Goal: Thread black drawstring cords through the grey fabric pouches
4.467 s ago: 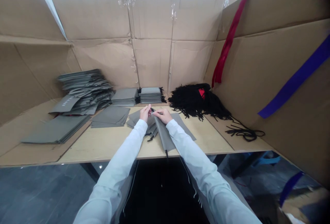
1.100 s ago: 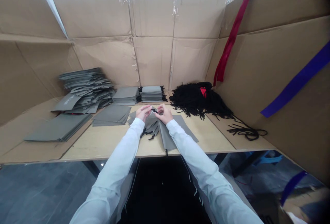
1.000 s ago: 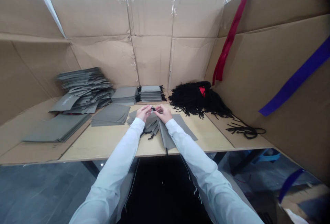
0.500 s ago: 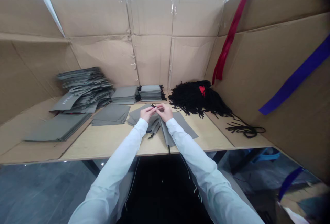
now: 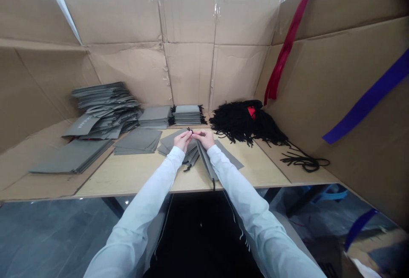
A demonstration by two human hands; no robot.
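Note:
Near the table's middle, my left hand (image 5: 182,141) pinches a black cord (image 5: 190,130), whose short ends stick up above the fingertips. Close against it, my right hand (image 5: 205,139) has thumb and fingers pinched together on the same cord. A grey drawstring pouch (image 5: 205,158) hangs below my right hand, with another black cord end (image 5: 214,184) at its lower corner by the table edge. More grey pouches with black cord ends (image 5: 188,167) lie under and between my hands. My fingers hide part of the cord.
At the back left rises a tall, uneven pile of grey pouches (image 5: 108,111); flat grey stacks (image 5: 137,140) lie nearer. A neat corded stack (image 5: 187,117) stands behind my hands. Black cords (image 5: 236,120) heap at the back right. Cardboard walls (image 5: 188,18) enclose the table (image 5: 128,175).
My hands stay in nearly the same place, with the cord ends now showing more above the left fingertips. The hanging pouch's lower corner has shifted slightly right.

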